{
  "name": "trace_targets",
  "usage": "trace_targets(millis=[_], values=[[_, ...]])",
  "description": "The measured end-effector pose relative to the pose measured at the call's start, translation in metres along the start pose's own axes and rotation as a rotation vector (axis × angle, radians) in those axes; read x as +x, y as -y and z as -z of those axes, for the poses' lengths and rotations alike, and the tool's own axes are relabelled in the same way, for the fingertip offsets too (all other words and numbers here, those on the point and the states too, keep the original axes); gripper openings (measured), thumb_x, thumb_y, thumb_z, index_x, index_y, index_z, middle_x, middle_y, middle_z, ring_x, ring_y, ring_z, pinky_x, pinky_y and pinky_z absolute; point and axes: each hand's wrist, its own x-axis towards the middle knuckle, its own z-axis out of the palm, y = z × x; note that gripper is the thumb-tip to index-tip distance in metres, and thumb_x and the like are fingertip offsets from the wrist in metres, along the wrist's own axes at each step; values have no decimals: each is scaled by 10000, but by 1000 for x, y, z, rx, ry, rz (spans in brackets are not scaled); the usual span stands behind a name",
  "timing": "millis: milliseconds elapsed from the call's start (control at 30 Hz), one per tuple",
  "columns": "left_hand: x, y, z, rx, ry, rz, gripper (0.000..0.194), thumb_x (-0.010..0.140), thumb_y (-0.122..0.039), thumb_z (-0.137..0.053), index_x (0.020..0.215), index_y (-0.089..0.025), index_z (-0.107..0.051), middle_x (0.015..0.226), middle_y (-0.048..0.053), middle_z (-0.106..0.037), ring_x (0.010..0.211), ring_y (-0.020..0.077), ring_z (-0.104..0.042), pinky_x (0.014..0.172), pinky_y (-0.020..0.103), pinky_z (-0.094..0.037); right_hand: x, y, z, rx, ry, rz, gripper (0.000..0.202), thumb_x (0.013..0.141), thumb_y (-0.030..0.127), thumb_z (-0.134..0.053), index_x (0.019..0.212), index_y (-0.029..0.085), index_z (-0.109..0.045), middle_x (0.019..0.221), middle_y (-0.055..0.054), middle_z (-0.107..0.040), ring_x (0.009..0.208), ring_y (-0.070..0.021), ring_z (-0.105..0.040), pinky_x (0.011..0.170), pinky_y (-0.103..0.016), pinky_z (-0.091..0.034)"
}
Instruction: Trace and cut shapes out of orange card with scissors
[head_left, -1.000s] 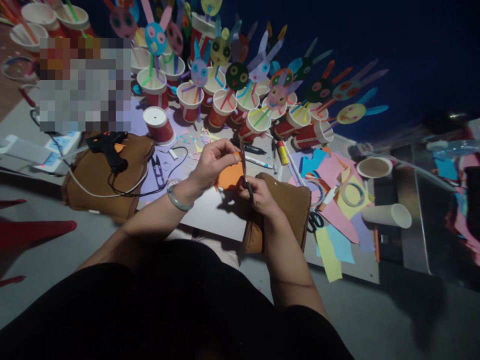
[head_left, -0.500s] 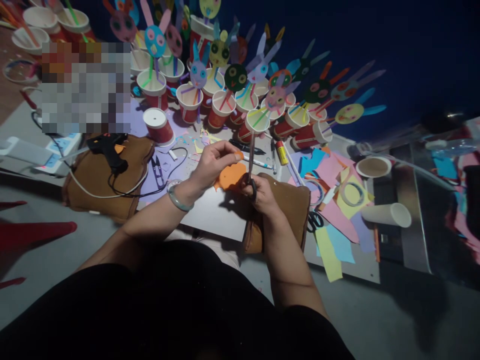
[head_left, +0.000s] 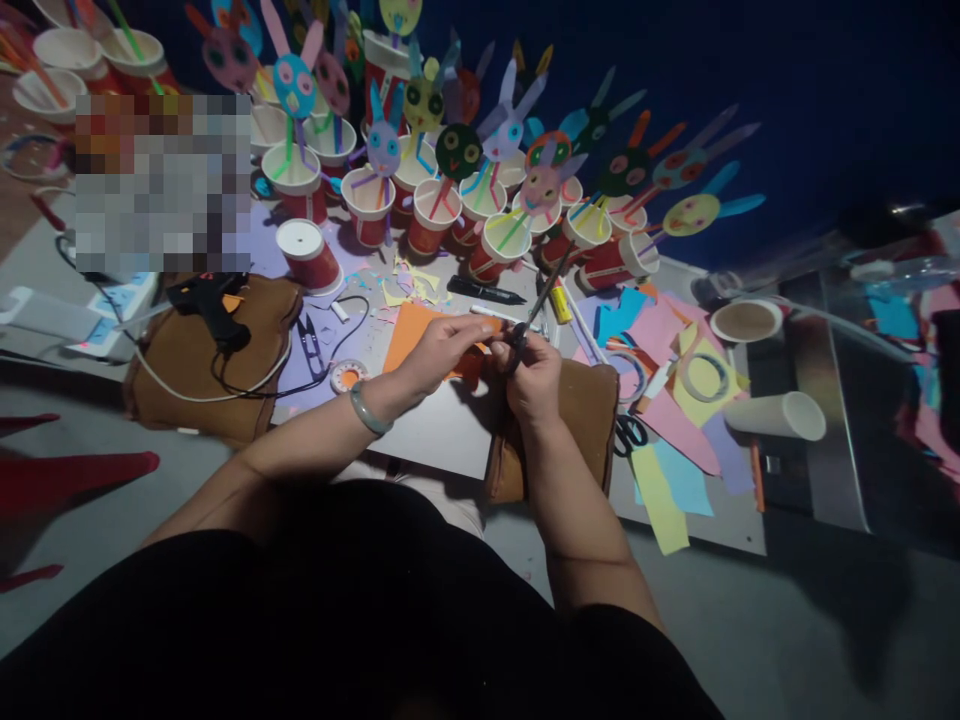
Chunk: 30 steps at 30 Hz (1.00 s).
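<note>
My left hand (head_left: 442, 352) is closed in a pinch on orange paper, with a bracelet on its wrist. The orange paper (head_left: 405, 332) shows behind and below that hand, and a small part reaches its fingertips. My right hand (head_left: 536, 378) is wrapped round the scissors (head_left: 519, 340), whose blades point up and to the right, away from the paper. The fingertips of both hands nearly meet; whether they touch is hard to tell. A white sheet (head_left: 450, 430) lies below the hands. Just beyond them are a black marker (head_left: 487, 292) and a yellow glue stick (head_left: 560, 303).
Red paper cups (head_left: 367, 205) with paper rabbit faces crowd the back. On the left, a glue gun (head_left: 214, 305) rests on a brown cushion (head_left: 169, 375) among cables. Coloured paper scraps (head_left: 667, 415), tape rolls and black-handled scissors (head_left: 631, 435) lie right.
The scissors have tilted right, away from the orange paper. The paper has shifted left and more of it shows behind my left hand, which has moved slightly down and right.
</note>
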Motion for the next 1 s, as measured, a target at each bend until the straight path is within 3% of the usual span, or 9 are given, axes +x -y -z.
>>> trace_targets(millis=[133,367,500,633,867,1000], values=[[-4,2,-5,-7,58,13,370,788,-519,-746,739,-155,-696,836,44,-669,584,116,-619,443,239,-512,-1,3,-2,2,-32,8,353,698,524,-802,772,218,-642,778,-19,-622,780,-173,-593,658,-296,-489],[-4,2,0,41,80,-11,310,825,-458,-725,767,-153,-724,1033,71,-698,637,109,-643,513,251,-543,0,5,-1,6,-21,34,350,707,492,-807,713,215,-593,788,-14,-624,775,-163,-577,712,-298,-491],[-1,-1,3,109,18,-127,265,747,-393,-812,867,-167,-740,912,50,-713,758,134,-665,678,262,-556,0,4,0,-53,27,63,371,723,489,-787,661,215,-545,724,3,-595,715,-147,-532,721,-299,-472],[2,-2,6,163,-55,-231,287,698,-382,-852,732,-146,-691,917,66,-708,867,151,-666,802,289,-537,1,5,0,-22,13,77,330,716,436,-807,671,210,-570,712,16,-587,689,-129,-513,702,-280,-457],[1,-3,8,192,15,-180,260,734,-366,-811,723,-144,-677,874,51,-691,777,134,-629,740,288,-504,3,4,2,33,-43,101,349,692,445,-822,677,198,-577,690,34,-558,628,-95,-482,647,-254,-443],[1,-11,9,181,-34,-185,224,723,-330,-805,701,-150,-674,833,40,-689,790,133,-621,763,288,-491,3,1,5,78,-5,50,368,729,503,-798,728,205,-581,671,45,-507,553,-79,-408,557,-243,-383]])
